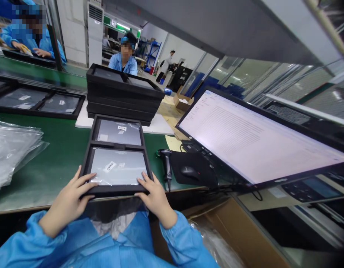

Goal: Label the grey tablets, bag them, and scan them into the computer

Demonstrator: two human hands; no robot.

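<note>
A black foam tray (118,146) lies in front of me on the green table, its near edge at the table's front edge. Each of its two compartments holds a flat grey tablet in clear film: a near tablet (127,173) and a far tablet (130,134), both with white labels. My left hand (74,193) grips the tray's near left corner, thumb below and fingers over the rim. My right hand (153,193) grips the near right corner the same way, fingertips reaching the near tablet's edge.
Behind the tray stands a stack of black trays (121,100). More filled trays (35,100) line the left back, with clear plastic bags (12,152) nearer. To the right are a barcode scanner (166,167), a mouse (189,172) and a monitor (261,137). Co-workers sit across the table.
</note>
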